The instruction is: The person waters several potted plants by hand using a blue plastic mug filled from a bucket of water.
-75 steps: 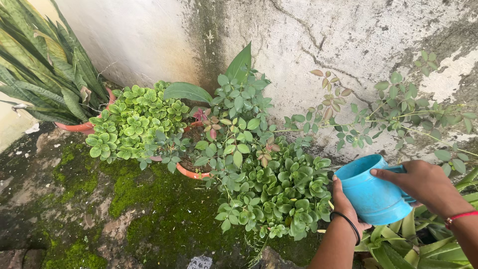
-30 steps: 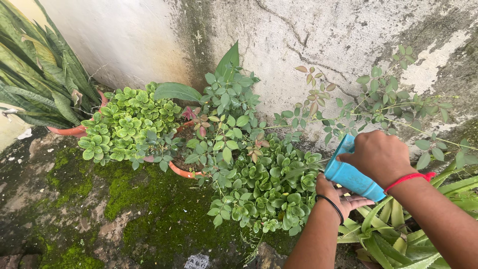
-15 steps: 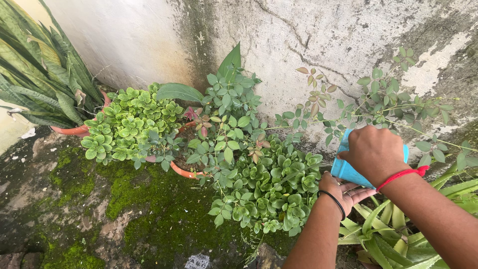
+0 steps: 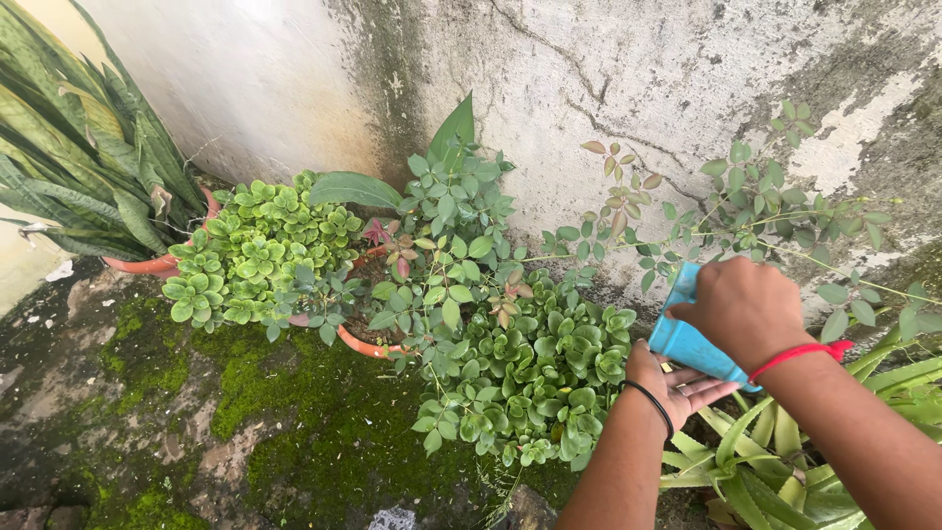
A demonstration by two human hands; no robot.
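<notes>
Blue plastic mug (image 4: 690,339): tipped over on its side, mouth turned toward the wall and the foliage, held low right of centre above the plants. Only its side and lower edge show; the rest is covered by the hand on top.

Right hand (image 4: 743,306): clamped over the upper side of the mug, fingers curled down around it, knuckles toward the camera. A red thread band (image 4: 800,353) circles the wrist.

Left hand (image 4: 672,381): palm up beneath the mug, fingers spread flat and touching its underside, supporting rather than closing on it. A black band (image 4: 653,404) sits on the wrist.

Succulent clump (image 4: 535,378): dense, glossy rounded leaves, just left of the mug and touching the left hand's edge.

Small-leaved shrub (image 4: 451,250): thin stems with some reddish young leaves, rising from a terracotta pot (image 4: 363,344) behind the clump; long sprays reach right along the wall past the mug.

Pale green rosette plant (image 4: 260,250): to the left of the shrub, leaves crowding over the pot rim.

Snake plant (image 4: 83,162): far left, tall banded blades, in its own terracotta pot.

Strap-leaved plant (image 4: 775,461): pale-edged blades under both forearms, lower right.

Wall (image 4: 628,69): cracked, stained plaster behind all the plants.

Ground (image 4: 294,422): damp stone, thickly mossed.
</notes>
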